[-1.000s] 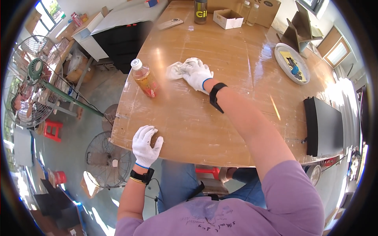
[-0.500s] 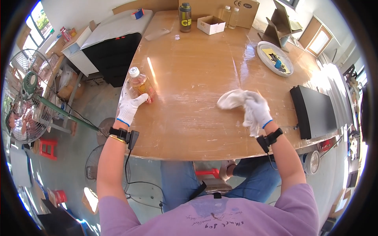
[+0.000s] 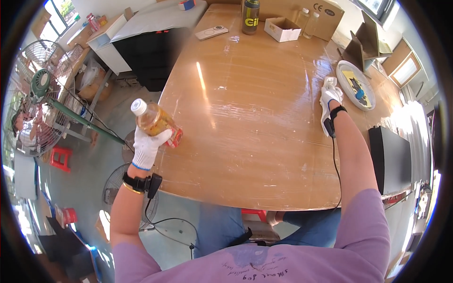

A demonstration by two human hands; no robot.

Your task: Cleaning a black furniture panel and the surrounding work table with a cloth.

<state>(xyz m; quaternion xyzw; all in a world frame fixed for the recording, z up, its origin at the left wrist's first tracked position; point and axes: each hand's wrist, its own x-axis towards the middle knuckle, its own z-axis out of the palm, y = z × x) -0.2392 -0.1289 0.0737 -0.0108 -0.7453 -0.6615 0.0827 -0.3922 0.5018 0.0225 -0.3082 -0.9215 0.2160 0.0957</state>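
Observation:
A clear plastic bottle [image 3: 157, 123] with a white cap and a red-and-yellow label tilts to the left at the table's left edge. My left hand [image 3: 148, 147], in a white knit glove, is closed around its lower side; whether its base touches the table I cannot tell. Far to the right, my right hand [image 3: 331, 98], gloved too, is closed on a white cloth [image 3: 325, 116] that lies against the tabletop. That hand is just left of a round, pale tray [image 3: 340, 78] holding a yellow piece and some dark and blue bits. Its fingers are partly hidden by the cloth.
Along the back of the wooden table [image 3: 245, 127] are a phone [image 3: 212, 32], a dark drinking bottle [image 3: 250, 18], a small open carton [image 3: 283, 32] and clear bottles [image 3: 311, 25]. A black flat box [image 3: 390, 160] sits at the right edge. A standing fan [image 3: 40, 89] is left.
My right hand has moved the cloth far forward and to the right, up to the tray. The bottle in my left hand now leans further left. The view has shifted a little.

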